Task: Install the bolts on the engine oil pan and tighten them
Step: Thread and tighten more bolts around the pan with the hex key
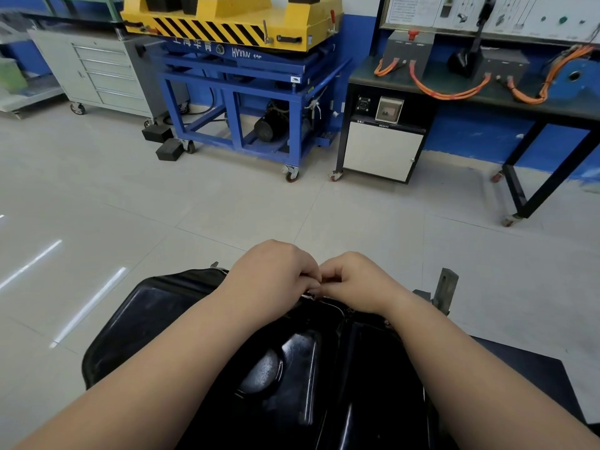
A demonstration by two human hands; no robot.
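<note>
A glossy black engine oil pan (156,316) fills the bottom of the head view, its far flange pointing away from me. My left hand (272,274) and my right hand (354,280) meet above that far flange, fingers curled toward each other. Between the fingertips shows a small bright metal piece, apparently a bolt (310,295), just above the pan's rim. I cannot tell which hand holds it. Most of the bolt is hidden by my fingers.
A grey metal bracket (446,287) sticks up right of the pan. Across the tiled floor stand a blue wheeled lift table (246,102) with a yellow top, a grey drawer cabinet (104,76) and a dark workbench (487,92) with orange cables.
</note>
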